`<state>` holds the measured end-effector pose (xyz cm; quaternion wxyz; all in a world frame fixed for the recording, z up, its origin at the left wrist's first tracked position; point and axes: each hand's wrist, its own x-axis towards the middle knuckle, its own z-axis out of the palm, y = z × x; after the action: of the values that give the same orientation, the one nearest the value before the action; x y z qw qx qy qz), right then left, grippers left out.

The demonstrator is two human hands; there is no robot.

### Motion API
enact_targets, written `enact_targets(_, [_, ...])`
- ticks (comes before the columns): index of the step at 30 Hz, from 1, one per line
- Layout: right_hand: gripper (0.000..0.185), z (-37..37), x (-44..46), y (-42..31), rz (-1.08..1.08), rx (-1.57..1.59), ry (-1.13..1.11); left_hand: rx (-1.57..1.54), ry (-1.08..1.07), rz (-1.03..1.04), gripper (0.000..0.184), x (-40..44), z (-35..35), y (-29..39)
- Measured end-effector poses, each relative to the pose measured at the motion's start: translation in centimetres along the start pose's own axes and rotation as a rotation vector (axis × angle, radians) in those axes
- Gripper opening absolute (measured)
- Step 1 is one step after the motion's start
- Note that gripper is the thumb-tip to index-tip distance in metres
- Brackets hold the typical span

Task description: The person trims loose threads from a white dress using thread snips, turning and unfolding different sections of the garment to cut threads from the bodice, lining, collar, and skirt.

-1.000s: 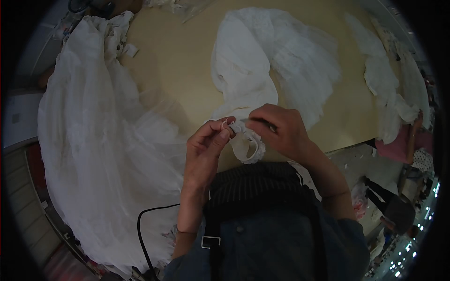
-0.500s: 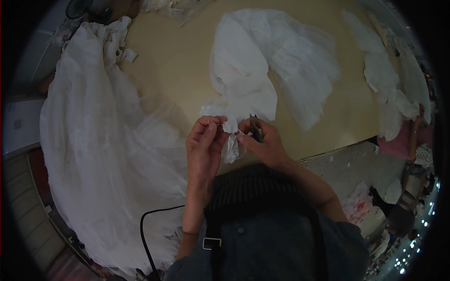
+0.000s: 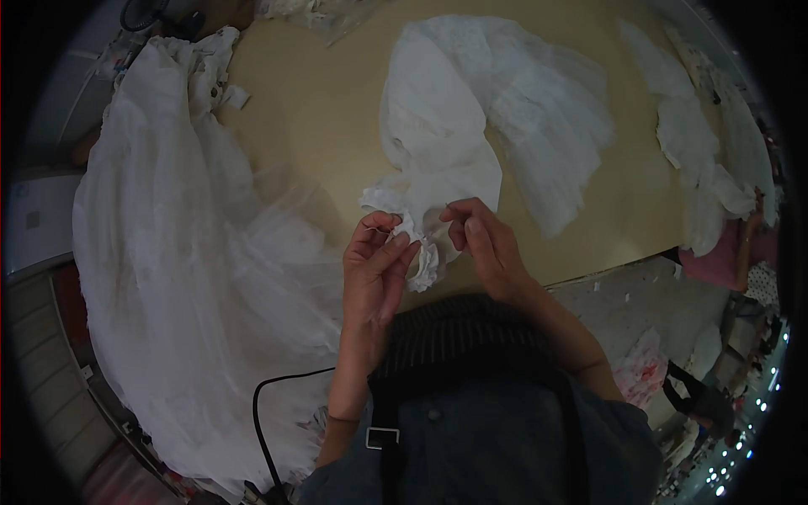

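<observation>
My left hand pinches a white ruffled edge of a garment between thumb and fingers, just above the table's near edge. The ruffle joins a white gown piece with a sheer tulle skirt, spread out beyond my hands. To the right of the ruffle, my right hand is raised with its fingers curled and pressed together, a small gap away from the cloth. Whatever it holds is hidden by the fingers; no snips show there now.
A big heap of white tulle covers the left side of the tan table. More white cloth lies along the right side. A black cable loops near my left elbow. Another person's arm shows at the far right.
My right hand has moved up and right, away from the ruffle. The dark snips seen in it before are out of sight. My left hand has shifted slightly right, keeping its pinch.
</observation>
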<state>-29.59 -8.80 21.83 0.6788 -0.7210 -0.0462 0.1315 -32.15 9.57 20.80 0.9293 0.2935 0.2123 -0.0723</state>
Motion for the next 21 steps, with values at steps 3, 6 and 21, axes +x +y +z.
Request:
enact_targets(3, [0.014,-0.2,-0.3,-0.1,-0.213,-0.278,-0.041,-0.005,0.014,-0.014,0.028,0.1,0.0,-0.1])
enact_targets(6, [0.016,-0.6,-0.3,-0.6,-0.291,-0.413,-0.061,-0.008,0.004,-0.040,0.028,0.4,-0.2,-0.2])
enact_targets(21, [0.021,-1.2,0.4,-1.2,-0.350,-0.514,-0.129,-0.043,-0.060,-0.097,0.027,0.4,-0.1,0.0])
